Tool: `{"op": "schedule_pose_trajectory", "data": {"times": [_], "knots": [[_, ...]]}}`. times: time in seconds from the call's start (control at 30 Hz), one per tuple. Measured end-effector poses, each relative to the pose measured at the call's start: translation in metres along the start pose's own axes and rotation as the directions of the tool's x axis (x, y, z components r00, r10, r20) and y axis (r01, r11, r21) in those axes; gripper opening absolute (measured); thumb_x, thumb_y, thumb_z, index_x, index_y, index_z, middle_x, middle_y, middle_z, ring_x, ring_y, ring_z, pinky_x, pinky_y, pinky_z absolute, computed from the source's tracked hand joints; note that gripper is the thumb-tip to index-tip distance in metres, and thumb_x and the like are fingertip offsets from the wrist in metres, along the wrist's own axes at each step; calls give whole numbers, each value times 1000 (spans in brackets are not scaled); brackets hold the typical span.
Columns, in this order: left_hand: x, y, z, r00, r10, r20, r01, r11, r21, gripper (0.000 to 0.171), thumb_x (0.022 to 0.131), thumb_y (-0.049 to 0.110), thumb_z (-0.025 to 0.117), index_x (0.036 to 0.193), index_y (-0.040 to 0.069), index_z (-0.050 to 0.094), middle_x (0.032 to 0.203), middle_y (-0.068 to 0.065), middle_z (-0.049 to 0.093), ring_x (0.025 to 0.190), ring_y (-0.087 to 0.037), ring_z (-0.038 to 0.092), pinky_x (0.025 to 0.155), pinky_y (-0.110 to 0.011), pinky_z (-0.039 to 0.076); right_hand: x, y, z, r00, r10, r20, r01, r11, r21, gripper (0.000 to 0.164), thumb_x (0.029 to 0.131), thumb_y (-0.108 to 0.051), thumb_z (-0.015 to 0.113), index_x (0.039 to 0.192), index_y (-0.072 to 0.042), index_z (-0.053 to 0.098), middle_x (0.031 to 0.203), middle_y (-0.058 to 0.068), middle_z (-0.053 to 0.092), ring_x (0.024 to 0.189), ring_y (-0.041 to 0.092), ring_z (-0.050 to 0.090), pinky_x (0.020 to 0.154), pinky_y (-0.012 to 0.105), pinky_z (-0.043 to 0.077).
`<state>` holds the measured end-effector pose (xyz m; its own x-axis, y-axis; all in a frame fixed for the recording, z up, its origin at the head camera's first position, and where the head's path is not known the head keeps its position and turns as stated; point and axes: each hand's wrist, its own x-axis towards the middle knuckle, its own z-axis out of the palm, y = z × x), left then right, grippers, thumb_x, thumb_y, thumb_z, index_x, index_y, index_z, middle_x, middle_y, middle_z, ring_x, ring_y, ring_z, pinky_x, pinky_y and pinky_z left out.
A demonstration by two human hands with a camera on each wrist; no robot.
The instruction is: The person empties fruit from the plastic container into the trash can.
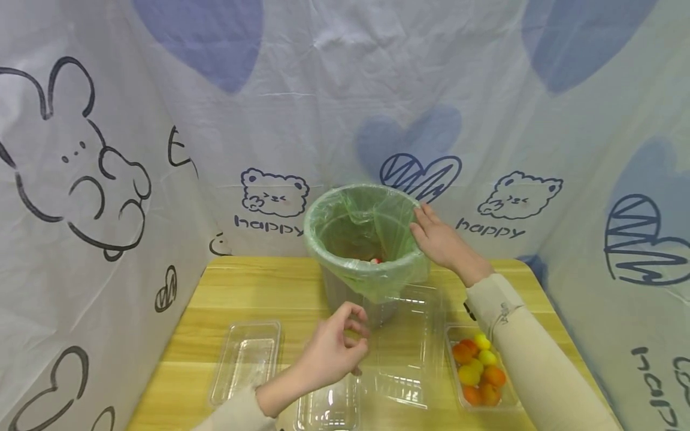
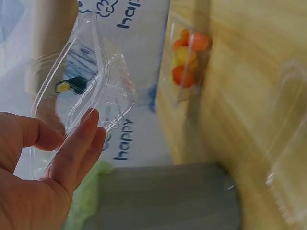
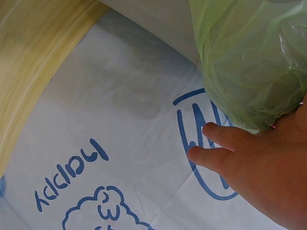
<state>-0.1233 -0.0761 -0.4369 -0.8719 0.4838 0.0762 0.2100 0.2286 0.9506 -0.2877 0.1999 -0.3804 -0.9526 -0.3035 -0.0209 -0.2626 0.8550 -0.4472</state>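
Pinching a clear tray (image 2: 101, 57) by its edge: left hand (image 2: 41, 191), thumb and fingers on opposite sides. Left wrist view shows this hold plainly; head view gives only curled fingers beside the tray, which is in front of the bin (image 1: 338, 290). Right hand (image 1: 439, 239) at the rim, touching the green liner (image 1: 396, 224); right wrist view shows two fingers straight and spread apart. Only head view looks inside the bin: small red-and-white item (image 1: 375, 261). Counts: one bin, one liner, four trays. One tray in hand; two on the table (image 1: 280, 293), left tray (image 1: 245, 365) and front tray (image 1: 329, 413); right tray (image 1: 487, 409) holds orange and yellow fruit (image 1: 477, 371), roughly nine visible.
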Motion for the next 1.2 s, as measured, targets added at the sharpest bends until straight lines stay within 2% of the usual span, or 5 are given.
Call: {"op": "schedule_pose_trajectory", "data": {"times": [0.33,0.6,0.77,0.93,1.2], "knots": [[3,-41,22,994,-107,-15,106,992,-75,39,89,-6,62,127,-2,52,104,-14,69,55,-13,66,52,-41,65,0,0,0,1000,3,4,-3,1000,5,67,115,-40,21,168,-2,9,178,15,-5,164,42,3,135,57,11],[8,-73,37,981,-185,-56,179,978,-104,49,87,-7,66,134,-9,51,99,-20,70,53,-20,67,50,-33,64,-2,-2,-2,1000,-7,1,7,1000,2,66,115,-38,22,167,1,11,177,18,-3,164,43,5,135,57,11],[9,-88,48,967,-250,-39,244,963,-114,55,85,-7,66,137,-12,50,91,-12,70,58,-29,70,54,-43,66,-3,-3,-2,1000,-2,4,2,1000,3,66,115,-37,22,167,0,11,177,18,-4,163,44,5,135,58,11],[7,-98,59,967,-253,-9,251,964,-82,56,85,-6,66,139,-15,49,80,-10,71,59,-42,72,57,-38,67,-2,-2,-2,1000,-5,9,5,1000,4,66,115,-38,21,167,0,10,177,18,-4,164,43,4,135,58,11],[2,-114,78,960,-279,-12,276,954,-114,57,86,-8,64,140,-16,48,70,-5,67,46,-15,63,46,-21,57,-1,0,-1,1000,-2,6,2,1000,10,66,115,-38,21,168,-1,10,177,17,-4,164,43,4,135,58,11]]}}
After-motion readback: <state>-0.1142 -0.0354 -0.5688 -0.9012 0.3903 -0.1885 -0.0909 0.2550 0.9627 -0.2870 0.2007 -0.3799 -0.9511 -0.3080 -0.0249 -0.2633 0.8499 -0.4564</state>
